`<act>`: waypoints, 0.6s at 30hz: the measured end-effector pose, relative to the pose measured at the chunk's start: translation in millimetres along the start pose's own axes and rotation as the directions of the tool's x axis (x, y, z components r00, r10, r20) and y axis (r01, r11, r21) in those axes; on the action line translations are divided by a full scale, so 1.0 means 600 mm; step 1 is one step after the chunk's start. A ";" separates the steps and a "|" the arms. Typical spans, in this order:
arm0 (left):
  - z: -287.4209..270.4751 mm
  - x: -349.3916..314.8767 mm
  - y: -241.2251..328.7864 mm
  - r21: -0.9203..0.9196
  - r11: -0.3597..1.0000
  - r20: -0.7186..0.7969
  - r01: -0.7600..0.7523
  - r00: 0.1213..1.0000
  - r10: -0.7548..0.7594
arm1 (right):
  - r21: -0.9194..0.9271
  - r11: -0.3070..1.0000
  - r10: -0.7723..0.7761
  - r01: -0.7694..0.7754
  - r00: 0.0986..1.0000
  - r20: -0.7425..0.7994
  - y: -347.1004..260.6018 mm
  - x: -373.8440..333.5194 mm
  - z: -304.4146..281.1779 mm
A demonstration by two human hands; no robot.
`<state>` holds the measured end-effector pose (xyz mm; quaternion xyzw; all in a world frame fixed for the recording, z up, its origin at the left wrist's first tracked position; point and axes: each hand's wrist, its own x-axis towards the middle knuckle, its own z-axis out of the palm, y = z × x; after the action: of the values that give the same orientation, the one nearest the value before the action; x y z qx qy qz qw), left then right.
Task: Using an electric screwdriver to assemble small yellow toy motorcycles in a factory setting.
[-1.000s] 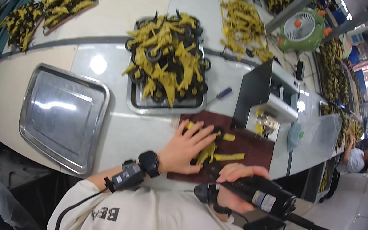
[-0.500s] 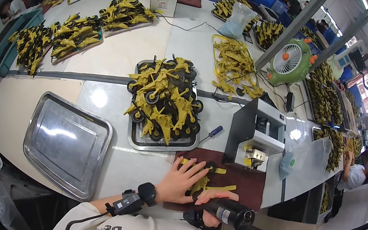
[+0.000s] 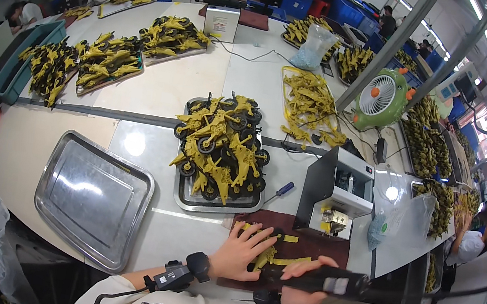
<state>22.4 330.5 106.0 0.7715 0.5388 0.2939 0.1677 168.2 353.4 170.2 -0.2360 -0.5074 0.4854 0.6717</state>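
On a maroon cloth [image 3: 336, 249] lies a yellow plastic part [image 3: 265, 257] with a black wheel [image 3: 278, 233], partly covered by my hands. My left hand [image 3: 242, 254] rests on it with fingers spread. A black electric screwdriver [image 3: 322, 281], its cable trailing off to the right, is gripped in my right hand [image 3: 303, 287]. The tool lies almost level, its tip end close to my left thumb; the tip itself I cannot make out. Beyond the cloth, a metal tray [image 3: 219, 209] bears a heap of yellow parts with black wheels [image 3: 219, 148].
A bare metal tray [image 3: 91, 201] lies to the left. Behind the cloth are a screwdriver with a blue handle [image 3: 284, 188] and a box-shaped machine [image 3: 338, 191]. A green fan [image 3: 381, 97] stands by a grey post. Several more part-laden trays and other people are farther off.
The electric screwdriver has swung to a more level pose, its rear end shifting right. My left hand stays spread on the yellow part. The whole view has shifted slightly.
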 end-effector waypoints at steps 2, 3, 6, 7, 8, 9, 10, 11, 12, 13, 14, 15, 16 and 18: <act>0.000 0.001 0.003 -0.029 1.000 -0.023 -0.008 1.000 0.007 | 0.010 1.000 -0.016 0.016 0.999 -0.051 -0.010 0.019 0.005; 0.001 0.001 0.005 -0.056 0.998 -0.032 -0.006 0.999 0.004 | 0.033 0.999 -0.001 0.004 0.997 -0.073 -0.014 0.025 0.005; 0.012 -0.006 0.000 -0.046 0.999 -0.037 -0.016 0.999 0.014 | 0.054 0.998 0.016 -0.007 0.986 -0.165 -0.022 0.039 0.001; 0.014 -0.009 -0.002 -0.010 1.000 -0.031 -0.028 0.999 0.028 | 0.054 0.998 0.015 -0.006 0.986 -0.165 -0.024 0.046 -0.002; 0.013 -0.010 -0.001 -0.012 0.999 -0.030 -0.030 0.999 0.030 | 0.018 0.998 -0.051 0.057 0.975 -0.218 -0.026 0.053 -0.007; 0.010 -0.012 -0.001 -0.037 0.999 -0.049 -0.023 0.999 0.022 | -0.022 0.993 -0.119 0.117 0.956 -0.267 -0.029 0.058 -0.013; 0.006 -0.014 0.000 -0.063 0.998 -0.068 -0.017 0.998 0.012 | -0.065 0.988 -0.155 0.143 0.958 -0.243 -0.034 0.061 -0.021; -0.002 -0.014 0.001 -0.066 0.998 -0.068 -0.020 0.998 0.015 | -0.069 0.987 -0.157 0.145 0.957 -0.243 -0.035 0.066 -0.027; -0.017 -0.017 0.002 -0.103 0.994 -0.096 -0.037 0.995 0.027 | -0.174 0.971 -0.205 0.162 0.941 -0.270 -0.030 0.071 -0.033; -0.038 -0.021 0.004 -0.139 0.989 -0.125 -0.053 0.992 0.035 | -0.277 0.945 -0.253 0.172 0.923 -0.290 -0.023 0.076 -0.041; -0.070 -0.024 0.010 -0.190 0.981 -0.163 -0.032 0.987 0.001 | -0.289 0.941 -0.249 0.175 0.937 -0.245 -0.014 0.076 -0.056; -0.107 -0.037 0.015 -0.200 0.980 -0.208 0.023 0.976 -0.065 | -0.273 0.954 -0.192 0.123 0.950 -0.244 -0.009 0.074 -0.070; -0.144 -0.055 0.009 -0.202 0.979 -0.317 0.020 0.945 -0.084 | -0.313 0.947 -0.167 0.070 0.941 -0.295 0.001 0.071 -0.082; -0.206 -0.113 -0.026 -0.022 0.980 -0.550 0.196 0.817 -0.176 | -0.344 0.939 -0.129 0.000 0.927 -0.353 0.012 0.072 -0.097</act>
<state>-84.1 265.8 173.5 0.6012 0.6421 0.4753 0.0205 219.0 405.0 161.9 -0.4178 -0.4547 0.3154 0.7206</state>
